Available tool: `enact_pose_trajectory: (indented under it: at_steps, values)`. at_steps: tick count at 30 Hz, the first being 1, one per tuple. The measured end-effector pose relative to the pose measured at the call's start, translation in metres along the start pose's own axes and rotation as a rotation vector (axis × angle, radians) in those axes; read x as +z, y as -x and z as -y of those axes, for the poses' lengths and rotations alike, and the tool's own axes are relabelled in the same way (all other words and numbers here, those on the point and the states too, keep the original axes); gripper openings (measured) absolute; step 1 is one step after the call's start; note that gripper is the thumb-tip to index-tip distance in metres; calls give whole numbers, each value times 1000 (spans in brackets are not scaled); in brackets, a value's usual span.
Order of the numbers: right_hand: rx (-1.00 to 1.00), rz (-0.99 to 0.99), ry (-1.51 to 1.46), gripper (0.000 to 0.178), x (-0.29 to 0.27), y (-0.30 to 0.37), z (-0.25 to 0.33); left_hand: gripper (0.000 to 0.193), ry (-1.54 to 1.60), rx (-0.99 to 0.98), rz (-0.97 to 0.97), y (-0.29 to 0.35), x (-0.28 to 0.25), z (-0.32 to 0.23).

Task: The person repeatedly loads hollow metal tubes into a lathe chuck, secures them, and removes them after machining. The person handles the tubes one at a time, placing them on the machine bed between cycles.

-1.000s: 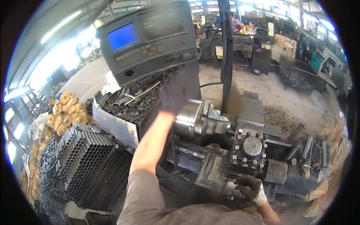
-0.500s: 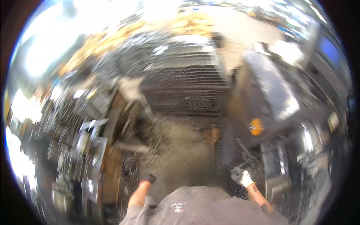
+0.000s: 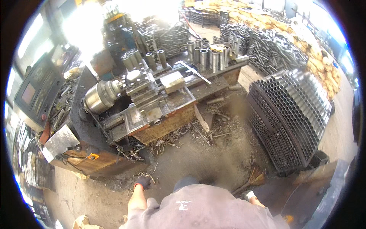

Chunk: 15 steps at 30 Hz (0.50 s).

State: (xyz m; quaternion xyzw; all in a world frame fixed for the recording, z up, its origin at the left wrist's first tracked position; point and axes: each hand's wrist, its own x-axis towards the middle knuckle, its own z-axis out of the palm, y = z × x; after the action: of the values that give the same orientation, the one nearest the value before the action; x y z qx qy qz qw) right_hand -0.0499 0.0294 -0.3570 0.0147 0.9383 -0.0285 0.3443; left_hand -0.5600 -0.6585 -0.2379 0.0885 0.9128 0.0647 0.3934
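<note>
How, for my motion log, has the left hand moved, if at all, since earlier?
Yes: the left hand went from right of the tube stack to its lower left as the view turned.

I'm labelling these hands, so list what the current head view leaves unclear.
All in the head view:
Left hand: small, dark glove; fingers and grip indistinct.
Right hand: fingers lost against dark surroundings; grip unclear.
Control screen: too small to read.
Window: details washed out by glare.
</note>
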Motion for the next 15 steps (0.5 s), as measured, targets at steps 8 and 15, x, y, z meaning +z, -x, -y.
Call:
enact_pose_trajectory:
  at_steps: [8,15]
  values:
    - [105,-23,200,26,-143,-62,-86,52,995,-712,-1249,54,-127,37]
    - [240,-173,-483,25,-269,-130,-13,51,1005,-1017,-1442,27,-244,77]
